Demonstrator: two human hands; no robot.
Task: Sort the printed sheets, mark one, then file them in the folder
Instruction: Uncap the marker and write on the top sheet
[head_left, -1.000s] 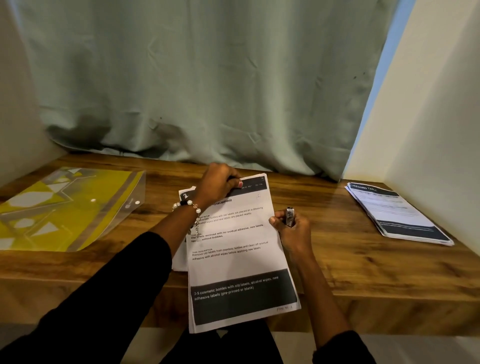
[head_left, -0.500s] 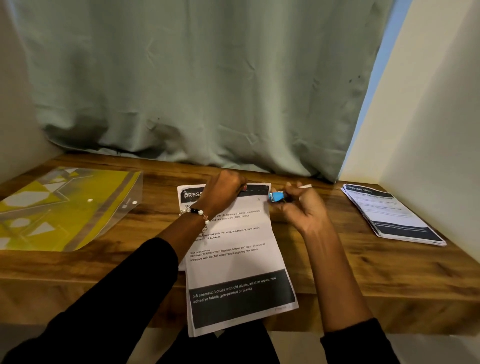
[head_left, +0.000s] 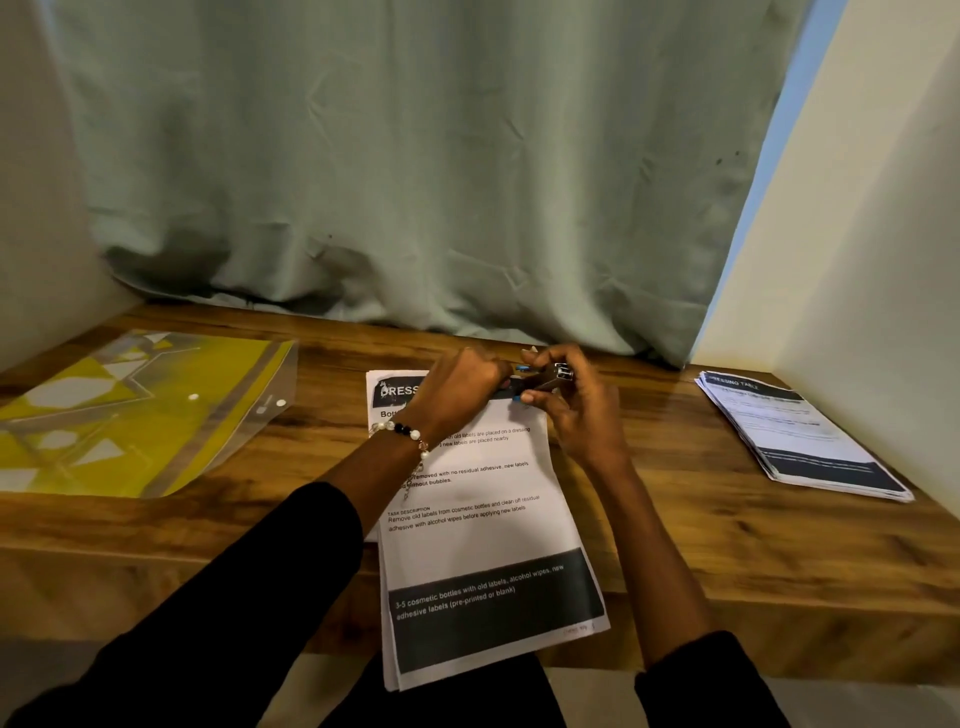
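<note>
Both hands meet at the far edge of the printed sheets (head_left: 478, 519) on the desk (head_left: 727, 519): left hand (head_left: 457, 387) grips them, right hand (head_left: 571, 410) pinches a small clip (head_left: 540, 382). Folder (head_left: 130, 415) lies left, another stack (head_left: 800, 431) right.

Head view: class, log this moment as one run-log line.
left hand: holds sheets | right hand: holds small tool at top edge | folder: untouched

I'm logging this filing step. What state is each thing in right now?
Printed sheets: stacked, overhanging the desk's near edge.
Small metal tool: at the sheets' top edge; kind unclear.
Left hand: curled on the sheets' top.
Right hand: grips the tool.
Folder: flat, flap closed.
Second stack: on the desk, untouched.
</note>
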